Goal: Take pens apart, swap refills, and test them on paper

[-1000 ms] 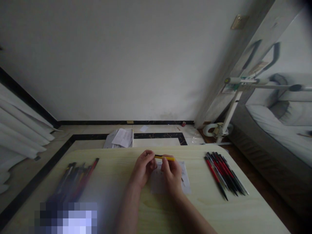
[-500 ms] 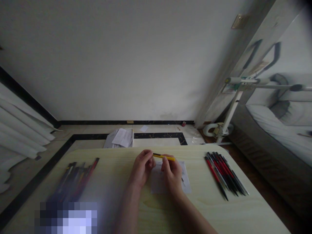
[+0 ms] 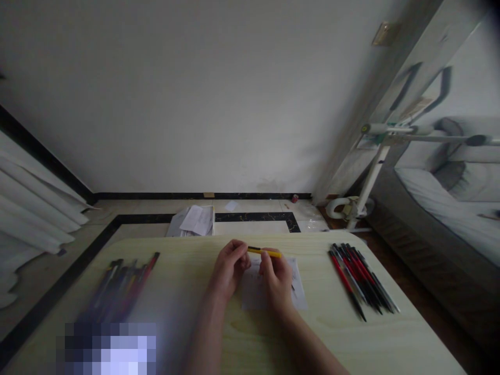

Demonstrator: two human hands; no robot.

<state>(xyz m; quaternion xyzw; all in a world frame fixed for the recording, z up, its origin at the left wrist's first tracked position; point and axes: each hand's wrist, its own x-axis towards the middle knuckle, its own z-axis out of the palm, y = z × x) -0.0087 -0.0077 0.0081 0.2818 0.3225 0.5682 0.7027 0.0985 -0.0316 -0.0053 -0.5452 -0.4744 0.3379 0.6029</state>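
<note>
A yellow pen [image 3: 275,254] with a dark front part is held level between my two hands, above a small sheet of paper. My left hand [image 3: 229,266] pinches the dark end between thumb and fingers. On the yellow end, my right hand [image 3: 278,277] is closed, thumb on the near side. Beneath the right hand lies the white paper [image 3: 299,298], with scribbled marks and a short dark line whose nature I cannot make out. Both wrists hover low over the pale wooden table [image 3: 250,344]. The exact tip of the pen is hidden by the left fingers.
Several red, black and clear pens [image 3: 361,281] lie in a row at the table's right. Another group of pens [image 3: 121,286] is blurred at the left, beside a pixelated bright patch. Beyond the far edge, papers [image 3: 197,221] lie on a box, and white exercise equipment [image 3: 371,179] stands right.
</note>
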